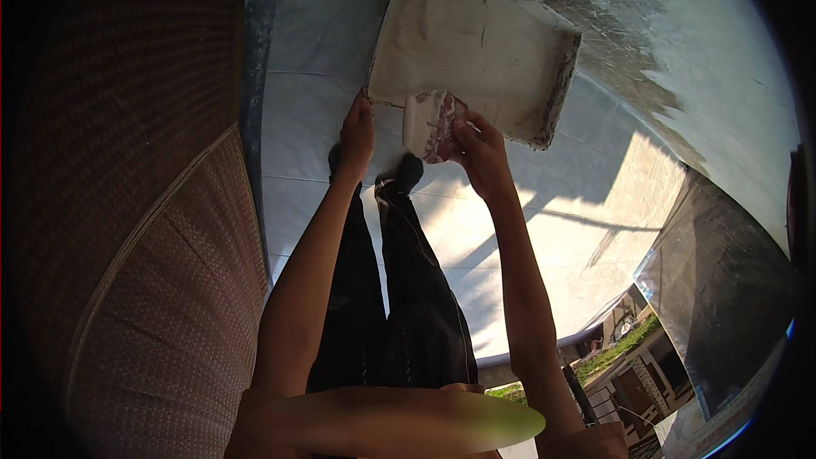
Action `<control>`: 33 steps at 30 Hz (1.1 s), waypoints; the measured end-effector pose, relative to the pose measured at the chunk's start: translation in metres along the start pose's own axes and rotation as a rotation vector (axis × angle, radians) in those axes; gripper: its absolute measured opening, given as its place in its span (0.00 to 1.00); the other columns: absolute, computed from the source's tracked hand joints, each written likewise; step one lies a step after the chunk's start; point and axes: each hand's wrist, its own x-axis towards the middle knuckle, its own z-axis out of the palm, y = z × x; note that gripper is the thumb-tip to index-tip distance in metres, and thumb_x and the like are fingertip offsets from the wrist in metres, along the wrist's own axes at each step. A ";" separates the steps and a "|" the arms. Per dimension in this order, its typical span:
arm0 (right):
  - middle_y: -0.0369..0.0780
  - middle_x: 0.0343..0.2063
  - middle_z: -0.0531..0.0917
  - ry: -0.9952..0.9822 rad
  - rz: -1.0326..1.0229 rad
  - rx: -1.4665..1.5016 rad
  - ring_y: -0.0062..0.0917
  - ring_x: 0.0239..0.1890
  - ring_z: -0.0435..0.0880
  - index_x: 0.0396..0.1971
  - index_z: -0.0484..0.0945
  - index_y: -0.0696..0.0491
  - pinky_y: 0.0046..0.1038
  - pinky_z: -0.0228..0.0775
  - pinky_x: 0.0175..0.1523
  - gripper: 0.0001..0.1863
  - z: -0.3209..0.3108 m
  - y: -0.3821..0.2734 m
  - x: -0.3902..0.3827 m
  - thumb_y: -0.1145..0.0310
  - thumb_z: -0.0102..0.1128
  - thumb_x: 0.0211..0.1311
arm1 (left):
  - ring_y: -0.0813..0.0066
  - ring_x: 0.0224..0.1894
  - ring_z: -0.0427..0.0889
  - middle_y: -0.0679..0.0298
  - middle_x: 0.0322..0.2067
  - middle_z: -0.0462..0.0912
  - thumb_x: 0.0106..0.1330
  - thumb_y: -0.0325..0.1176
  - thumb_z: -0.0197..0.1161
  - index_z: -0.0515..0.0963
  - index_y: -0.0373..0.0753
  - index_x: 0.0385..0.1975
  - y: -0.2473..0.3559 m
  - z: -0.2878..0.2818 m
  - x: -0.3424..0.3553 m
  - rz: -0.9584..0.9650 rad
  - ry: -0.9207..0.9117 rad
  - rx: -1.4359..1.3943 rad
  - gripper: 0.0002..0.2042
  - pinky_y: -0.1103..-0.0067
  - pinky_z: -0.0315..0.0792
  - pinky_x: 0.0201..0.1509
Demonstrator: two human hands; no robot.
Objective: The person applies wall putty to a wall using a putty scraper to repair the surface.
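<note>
In front of me is a wide, shallow rectangular tray [557,106], its rim crusted with dried smears and its inside coated with cream-coloured, paste-like stuff [472,42]. My left hand [359,138] is closed round the tray's near left corner. In my right hand [484,153] is a flat, reddish-brown putty scraper [440,132], pinched between thumb and fingers. Thick cream paste covers the scraper's left side, which lies by the tray's near edge. I cannot tell whether the scraper touches the tray.
Pale floor tiles [306,119] lie below, sunlit at the right. My legs and dark shoes [410,172] stand under the tray. A brown woven panel [170,289] rises on the left. On the right is a pale wall [722,76] with a bare grey patch [620,30].
</note>
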 end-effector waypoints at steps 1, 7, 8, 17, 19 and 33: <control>0.45 0.38 0.83 0.027 -0.016 0.074 0.27 0.36 0.87 0.54 0.69 0.62 0.29 0.84 0.40 0.19 0.008 0.003 -0.010 0.68 0.58 0.69 | 0.64 0.63 0.71 0.57 0.64 0.69 0.77 0.51 0.42 0.59 0.42 0.70 -0.004 -0.005 -0.002 0.120 0.011 0.070 0.27 0.70 0.63 0.64; 0.47 0.40 0.84 0.059 -0.174 0.166 0.28 0.38 0.87 0.55 0.66 0.62 0.30 0.85 0.42 0.19 0.040 -0.028 -0.035 0.71 0.57 0.69 | 0.46 0.72 0.56 0.49 0.69 0.60 0.76 0.50 0.43 0.55 0.45 0.72 0.021 -0.014 -0.022 0.447 0.266 0.547 0.28 0.60 0.56 0.71; 0.47 0.40 0.84 0.055 -0.189 0.167 0.28 0.38 0.87 0.55 0.66 0.62 0.30 0.85 0.42 0.19 0.043 -0.040 -0.038 0.71 0.57 0.69 | 0.40 0.72 0.52 0.48 0.70 0.57 0.76 0.51 0.43 0.55 0.46 0.72 0.036 -0.013 -0.027 0.492 0.325 0.696 0.29 0.55 0.55 0.71; 0.47 0.40 0.84 -0.003 -0.436 0.218 0.28 0.39 0.87 0.55 0.66 0.63 0.29 0.86 0.41 0.19 0.092 -0.138 -0.068 0.74 0.57 0.68 | 0.32 0.73 0.41 0.48 0.73 0.47 0.74 0.51 0.46 0.54 0.48 0.73 0.163 -0.065 -0.061 0.840 0.499 0.848 0.30 0.44 0.49 0.68; 0.47 0.41 0.84 -0.007 -0.468 0.245 0.28 0.39 0.87 0.55 0.66 0.63 0.28 0.86 0.41 0.19 0.106 -0.154 -0.079 0.74 0.57 0.68 | 0.36 0.74 0.39 0.49 0.73 0.47 0.74 0.50 0.46 0.55 0.46 0.72 0.190 -0.074 -0.075 0.856 0.516 0.872 0.30 0.48 0.43 0.73; 0.45 0.37 0.84 0.052 -0.697 0.228 0.25 0.36 0.87 0.54 0.65 0.65 0.25 0.86 0.38 0.21 0.196 -0.274 -0.152 0.73 0.59 0.66 | 0.39 0.75 0.38 0.53 0.74 0.47 0.73 0.46 0.49 0.57 0.48 0.72 0.350 -0.126 -0.145 1.168 0.576 0.748 0.28 0.44 0.46 0.70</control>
